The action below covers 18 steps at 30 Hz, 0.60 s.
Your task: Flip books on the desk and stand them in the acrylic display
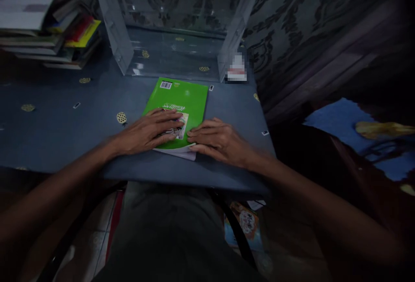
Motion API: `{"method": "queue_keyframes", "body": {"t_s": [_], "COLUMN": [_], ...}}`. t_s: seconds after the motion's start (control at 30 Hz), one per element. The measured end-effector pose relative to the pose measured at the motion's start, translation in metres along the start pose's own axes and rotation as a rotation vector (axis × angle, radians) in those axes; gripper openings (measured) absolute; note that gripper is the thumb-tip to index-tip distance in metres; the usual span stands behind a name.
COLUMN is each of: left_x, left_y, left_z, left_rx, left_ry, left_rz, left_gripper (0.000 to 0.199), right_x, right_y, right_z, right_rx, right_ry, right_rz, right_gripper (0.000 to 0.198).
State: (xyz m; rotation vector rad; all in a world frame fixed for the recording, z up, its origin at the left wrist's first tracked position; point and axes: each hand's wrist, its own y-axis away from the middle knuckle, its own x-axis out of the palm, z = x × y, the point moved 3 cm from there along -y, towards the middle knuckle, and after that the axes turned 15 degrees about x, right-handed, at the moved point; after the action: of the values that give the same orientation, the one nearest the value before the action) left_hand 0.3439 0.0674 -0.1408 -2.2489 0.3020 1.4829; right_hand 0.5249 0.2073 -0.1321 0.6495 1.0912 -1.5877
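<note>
A green book point(191, 96) lies on the table before me, its printing upside down and a barcode near its far left corner. My left hand point(151, 130) rests flat across the cover with fingers stretched out, partly hiding the cover picture. At the near right corner, my right hand point(218, 139) grips the book's edge between thumb and fingers. That corner of the cover is slightly raised, and pale pages point(183, 154) show under it.
Behind the book stands a clear plastic rack point(119, 52). A stack of books point(52, 50) sits at the far left of the dark patterned tablecloth point(81, 117). A small pixelated item point(237, 72) stands at the back right. Below, a colourful packet point(246, 225) lies beside the chair.
</note>
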Motion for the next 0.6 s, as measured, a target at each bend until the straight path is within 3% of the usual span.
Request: {"method": "queue_keyframes", "body": {"t_s": [0.17, 0.43, 0.6], "left_x": [0.001, 0.004, 0.01], "left_y": [0.001, 0.002, 0.004], "left_z": [0.001, 0.0, -0.001], "left_rx": [0.004, 0.033, 0.035], "left_ry": [-0.004, -0.035, -0.205], "left_rz": [-0.015, -0.044, -0.055], "left_gripper": [0.051, 0.047, 0.043], "right_x": [-0.005, -0.002, 0.0], "right_y": [-0.006, 0.001, -0.021], "right_z": [0.002, 0.004, -0.04], "right_rx": [0.059, 0.1, 0.187], "right_ry": [-0.024, -0.033, 0.01], "right_rz": [0.097, 0.061, 0.047], "right_gripper": [0.045, 0.039, 0.041]}}
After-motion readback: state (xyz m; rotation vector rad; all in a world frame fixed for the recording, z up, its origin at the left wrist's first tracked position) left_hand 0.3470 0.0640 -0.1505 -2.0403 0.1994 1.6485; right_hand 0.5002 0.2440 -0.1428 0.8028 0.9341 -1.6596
